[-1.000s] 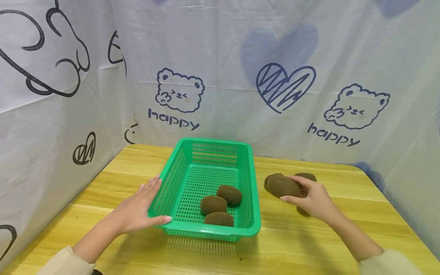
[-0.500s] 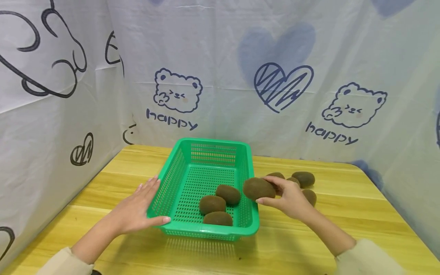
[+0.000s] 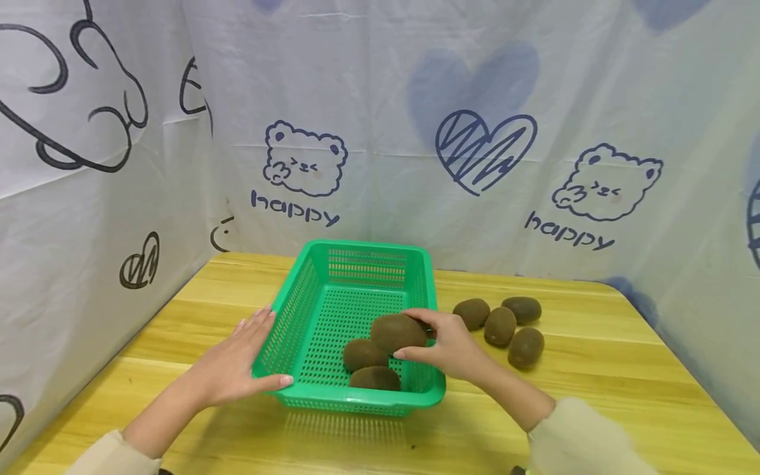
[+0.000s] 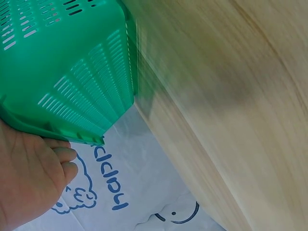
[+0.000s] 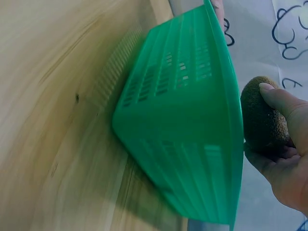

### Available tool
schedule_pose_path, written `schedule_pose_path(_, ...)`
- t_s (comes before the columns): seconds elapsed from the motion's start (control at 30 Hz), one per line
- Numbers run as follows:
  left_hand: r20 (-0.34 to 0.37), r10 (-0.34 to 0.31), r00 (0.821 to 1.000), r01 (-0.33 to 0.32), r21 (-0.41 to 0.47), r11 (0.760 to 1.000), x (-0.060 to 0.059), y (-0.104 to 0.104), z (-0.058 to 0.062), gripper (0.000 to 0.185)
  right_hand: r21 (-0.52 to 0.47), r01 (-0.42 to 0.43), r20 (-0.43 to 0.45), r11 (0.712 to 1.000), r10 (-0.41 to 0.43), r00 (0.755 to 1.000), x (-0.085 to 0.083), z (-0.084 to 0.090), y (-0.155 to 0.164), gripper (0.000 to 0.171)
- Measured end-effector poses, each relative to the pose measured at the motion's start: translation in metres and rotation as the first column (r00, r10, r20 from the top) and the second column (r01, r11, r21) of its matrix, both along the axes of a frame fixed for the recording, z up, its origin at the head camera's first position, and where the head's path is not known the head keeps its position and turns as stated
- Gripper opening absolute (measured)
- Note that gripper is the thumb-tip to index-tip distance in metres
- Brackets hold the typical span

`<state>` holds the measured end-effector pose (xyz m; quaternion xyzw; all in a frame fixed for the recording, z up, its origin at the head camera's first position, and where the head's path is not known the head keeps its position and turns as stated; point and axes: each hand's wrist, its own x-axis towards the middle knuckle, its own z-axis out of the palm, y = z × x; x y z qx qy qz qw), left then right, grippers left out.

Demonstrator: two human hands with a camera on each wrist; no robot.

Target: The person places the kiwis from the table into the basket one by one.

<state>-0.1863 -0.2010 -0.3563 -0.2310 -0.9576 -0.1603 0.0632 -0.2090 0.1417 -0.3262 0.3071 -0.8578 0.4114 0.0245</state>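
Note:
A brown kiwi (image 3: 396,334) is pinched between the thumb and fingers of my right hand (image 3: 452,346), over the right side of the green basket (image 3: 356,396). In the right wrist view that kiwi (image 5: 262,115) shows just beyond the basket's rim. Below it in the basket lie two kiwis in plain sight, one kiwi (image 3: 362,356) and a nearer kiwi (image 3: 375,379); the third there is hidden behind the held one. My left hand (image 3: 234,359) rests on the basket's left rim with fingers extended; the left wrist view shows its palm (image 4: 29,173) against the rim.
To the right of the basket, several kiwis (image 3: 500,326) lie in a loose group on the wooden table (image 3: 594,369). A white curtain (image 3: 380,86) with printed drawings hangs behind the table and along its left side.
My right hand has carried the kiwi leftward from the group on the table to over the basket. My left hand has stayed at the basket's rim.

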Motion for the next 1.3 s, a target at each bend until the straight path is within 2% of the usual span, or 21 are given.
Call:
schedule_pose_path(0.27, 0.0, 0.0, 1.0, 0.0, 0.006, 1.0, -0.002, -0.001, -0.002, 0.1, 0.058, 0.0, -0.001, 0.998, 0.0, 1.0, -0.002, -0.004, -0.035, 0.053)
schedule_pose_path(0.5, -0.01, 0.001, 1.0, -0.001, 0.006, 1.0, -0.001, -0.001, -0.003, 0.1, 0.057, -0.026, 0.014, 0.998, 0.025, 1.0, -0.004, -0.01, -0.062, 0.051)
schedule_pose_path(0.73, 0.006, -0.002, 1.0, 0.001, 0.024, 1.0, -0.002, 0.0, -0.003, 0.1, 0.17, -0.042, -0.02, 0.984, 0.046, 0.999, -0.008, -0.012, -0.082, 0.054)
schedule_pose_path(1.0, 0.0, -0.005, 1.0, 0.005, 0.022, 1.0, -0.003, -0.001, -0.003, 0.099, 0.328, -0.025, -0.044, 0.944, 0.042, 0.998, -0.017, -0.021, -0.095, 0.057)
schedule_pose_path(1.3, 0.003, -0.001, 1.0, 0.001, 0.031, 1.0, -0.001, -0.002, -0.004, 0.099, 0.462, -0.097, -0.051, 0.882, 0.136, 0.989, -0.016, -0.026, -0.106, 0.05)
